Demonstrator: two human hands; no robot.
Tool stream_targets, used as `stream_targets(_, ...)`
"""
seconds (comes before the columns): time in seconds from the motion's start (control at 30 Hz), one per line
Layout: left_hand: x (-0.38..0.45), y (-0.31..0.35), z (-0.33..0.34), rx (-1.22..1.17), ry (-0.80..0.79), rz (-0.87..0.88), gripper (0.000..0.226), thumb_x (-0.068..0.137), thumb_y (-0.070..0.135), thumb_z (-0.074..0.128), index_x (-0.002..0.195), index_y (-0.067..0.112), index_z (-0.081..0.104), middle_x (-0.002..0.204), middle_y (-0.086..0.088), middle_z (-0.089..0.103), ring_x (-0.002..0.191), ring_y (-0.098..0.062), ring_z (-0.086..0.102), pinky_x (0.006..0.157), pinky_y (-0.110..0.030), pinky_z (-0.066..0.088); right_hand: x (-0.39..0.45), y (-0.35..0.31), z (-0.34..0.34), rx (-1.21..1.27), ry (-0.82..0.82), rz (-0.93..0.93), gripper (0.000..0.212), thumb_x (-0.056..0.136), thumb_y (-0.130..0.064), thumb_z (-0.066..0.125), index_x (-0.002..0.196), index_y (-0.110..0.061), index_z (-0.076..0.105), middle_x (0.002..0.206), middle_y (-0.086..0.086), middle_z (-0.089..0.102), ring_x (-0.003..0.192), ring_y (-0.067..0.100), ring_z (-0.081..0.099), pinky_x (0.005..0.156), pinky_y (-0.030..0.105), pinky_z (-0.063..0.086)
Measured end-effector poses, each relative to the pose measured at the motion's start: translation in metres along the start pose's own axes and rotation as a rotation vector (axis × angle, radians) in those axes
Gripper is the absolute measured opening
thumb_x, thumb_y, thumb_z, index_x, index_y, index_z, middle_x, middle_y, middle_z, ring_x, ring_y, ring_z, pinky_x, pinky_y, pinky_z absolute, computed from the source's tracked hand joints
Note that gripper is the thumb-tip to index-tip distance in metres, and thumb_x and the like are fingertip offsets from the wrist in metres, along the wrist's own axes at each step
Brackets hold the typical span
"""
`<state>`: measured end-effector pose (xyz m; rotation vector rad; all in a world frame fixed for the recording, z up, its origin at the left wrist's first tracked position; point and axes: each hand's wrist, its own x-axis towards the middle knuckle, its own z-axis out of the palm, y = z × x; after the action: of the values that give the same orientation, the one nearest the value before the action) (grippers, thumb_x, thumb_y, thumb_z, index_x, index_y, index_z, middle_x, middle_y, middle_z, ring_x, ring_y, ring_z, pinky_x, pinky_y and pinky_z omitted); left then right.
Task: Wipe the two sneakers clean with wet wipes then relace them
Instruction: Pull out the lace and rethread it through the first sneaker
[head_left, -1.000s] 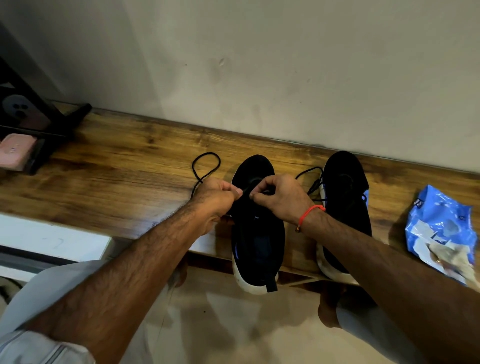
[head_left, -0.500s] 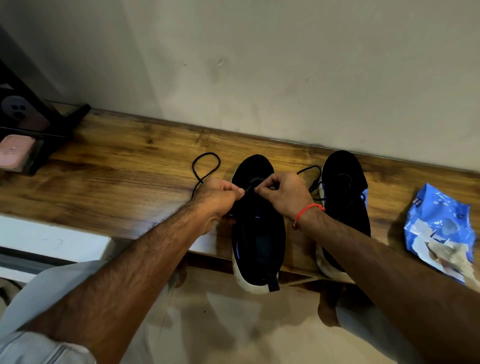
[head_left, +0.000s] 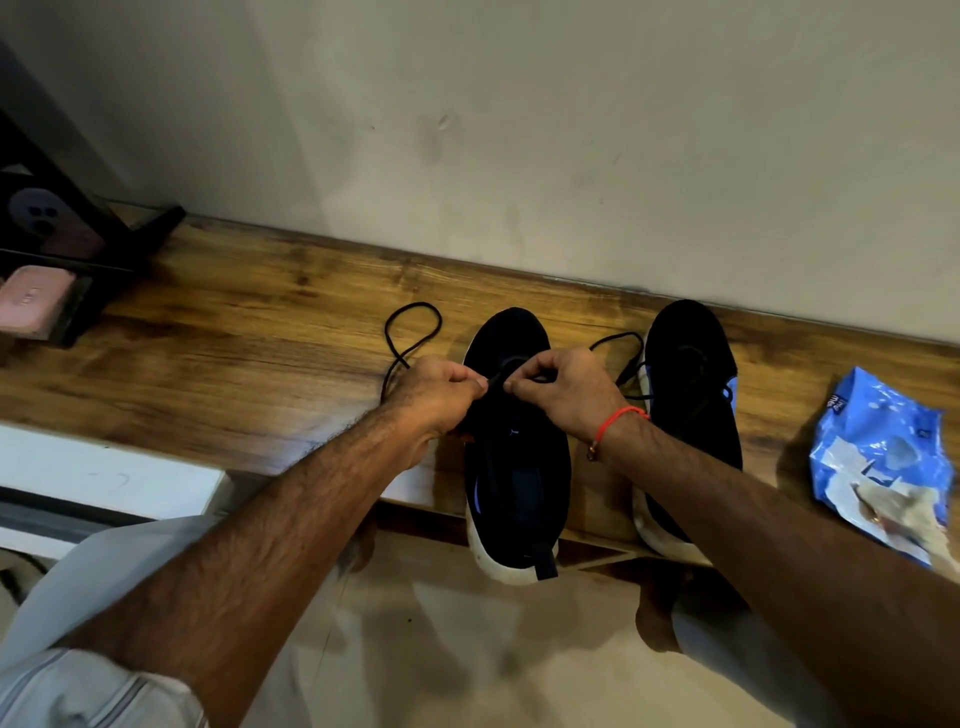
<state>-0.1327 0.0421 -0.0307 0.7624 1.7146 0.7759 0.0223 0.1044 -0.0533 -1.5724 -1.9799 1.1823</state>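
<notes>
So we've got both hands pinching the black lace over the near sneaker on the wooden shelf, left hand and right hand almost touching. If either pinch slips, the lace end could pull back out of its eyelet.

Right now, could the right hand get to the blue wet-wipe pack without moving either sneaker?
Probably yes. The wet-wipe pack lies on the wooden bench beyond the right sneaker, on the right hand's own side, with nothing on top. But that hand is pinching the lace and would have to let go first.
</notes>
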Motion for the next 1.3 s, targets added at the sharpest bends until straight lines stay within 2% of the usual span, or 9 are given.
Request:
stream_targets(0.13,0.002,-0.001,-0.001,0.000,-0.004,0.001,0.013,0.101,0.014,0.062,0.094,0.017,0.072,0.103,-0.010,0.074,0.090,-0.021,0.072,0.061,-0.029,0.058,-0.003,-0.003,-0.001,0.013,-0.039,-0.009,0.007,0.086,-0.025,0.075,0.087,-0.017,0.076,0.087,-0.003,0.073,0.087,0.008,0.069,0.078,0.028,0.059)
stream_targets(0.3,0.003,-0.002,-0.002,-0.002,0.004,0.001,0.014,0.099,0.015,0.065,0.088,0.019,0.072,0.103,-0.009,0.074,0.093,-0.021,0.072,0.066,-0.031,0.059,-0.004,-0.005,-0.001,0.008,-0.047,-0.028,0.008,0.085,-0.026,0.077,0.082,-0.018,0.075,0.083,-0.005,0.073,0.085,0.007,0.069,0.080,0.032,0.060)
stream_targets(0.43,0.004,-0.002,-0.002,-0.001,-0.001,-0.006,0.013,0.098,0.015,0.066,0.088,0.017,0.073,0.103,-0.010,0.074,0.096,-0.025,0.073,0.076,-0.037,0.062,-0.005,-0.005,-0.001,-0.010,-0.059,-0.029,0.008,0.084,-0.026,0.077,0.079,-0.023,0.073,0.081,-0.006,0.072,0.081,0.008,0.068,0.076,0.032,0.060)
stream_targets(0.6,0.002,-0.001,-0.004,-0.024,-0.046,-0.006,0.011,0.099,0.014,0.065,0.096,0.010,0.074,0.104,-0.012,0.075,0.097,-0.024,0.073,0.082,-0.039,0.062,-0.008,-0.008,-0.001,-0.073,-0.027,-0.040,0.009,0.085,-0.027,0.076,0.078,-0.023,0.070,0.077,-0.009,0.068,0.073,0.003,0.064,0.060,0.020,0.050)
stream_targets(0.7,0.002,0.000,-0.004,-0.032,-0.046,-0.014,0.011,0.099,0.012,0.064,0.095,0.010,0.074,0.105,-0.014,0.075,0.099,-0.027,0.073,0.088,-0.044,0.061,-0.009,-0.009,-0.001,-0.103,-0.028,-0.047,0.011,0.085,-0.027,0.075,0.077,-0.025,0.068,0.078,-0.009,0.068,0.073,0.003,0.064,0.058,0.015,0.047)
stream_targets(0.93,0.002,0.000,-0.004,-0.044,-0.044,-0.021,0.012,0.099,0.011,0.063,0.092,0.012,0.073,0.105,-0.014,0.075,0.099,-0.028,0.073,0.090,-0.046,0.061,-0.012,-0.012,-0.004,-0.127,-0.084,-0.109,0.012,0.086,-0.025,0.075,0.077,-0.026,0.067,0.077,-0.011,0.065,0.067,-0.002,0.058,0.054,0.008,0.039)
stream_targets(1.13,0.002,0.001,-0.003,-0.015,-0.034,-0.009,0.012,0.099,0.013,0.064,0.094,0.013,0.074,0.104,-0.011,0.075,0.097,-0.023,0.073,0.080,-0.037,0.062,-0.010,-0.012,-0.002,-0.168,-0.046,-0.067,0.012,0.083,-0.026,0.075,0.075,-0.024,0.067,0.071,-0.005,0.066,0.066,0.006,0.062,0.056,0.018,0.046)
stream_targets(1.3,-0.001,0.003,-0.004,-0.032,-0.063,-0.028,0.015,0.101,0.011,0.059,0.098,0.009,0.073,0.105,-0.014,0.075,0.098,-0.026,0.072,0.086,-0.040,0.060,-0.010,-0.010,-0.002,-0.151,-0.026,-0.058,0.008,0.086,-0.025,0.074,0.081,-0.021,0.070,0.068,-0.015,0.060,0.063,-0.001,0.056,0.051,0.008,0.038)
